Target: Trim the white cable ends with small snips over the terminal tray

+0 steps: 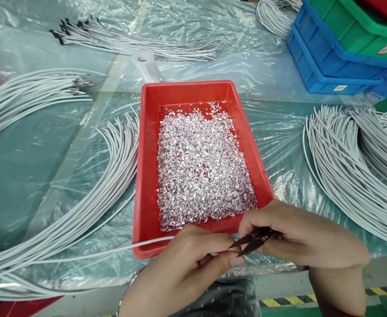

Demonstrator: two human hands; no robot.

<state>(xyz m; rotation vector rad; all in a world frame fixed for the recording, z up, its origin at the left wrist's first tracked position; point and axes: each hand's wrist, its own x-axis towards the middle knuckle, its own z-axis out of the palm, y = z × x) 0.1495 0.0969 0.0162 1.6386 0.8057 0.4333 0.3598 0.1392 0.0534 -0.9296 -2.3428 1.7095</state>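
Observation:
My left hand (193,264) is closed on a white cable (124,247) that runs off to the left. Its thumb and forefinger pinch close to the cable's end, which the fingers mostly hide. My right hand (292,231) grips a pair of dark thread snips (257,240). The snips' two blades are apart, and their tips lie right at my left thumb and forefinger. Just beyond both hands stands a red tray (138,176), its bottom covered with small silvery foil scraps (203,167).
White cable bundles lie left (111,176) and right (338,154) of the tray. Farther back are a bundle with black ends (130,42) and a clear plastic roll (146,66). Stacked blue bins (328,57) and a green bin (365,31) stand back right. Plastic film covers the table.

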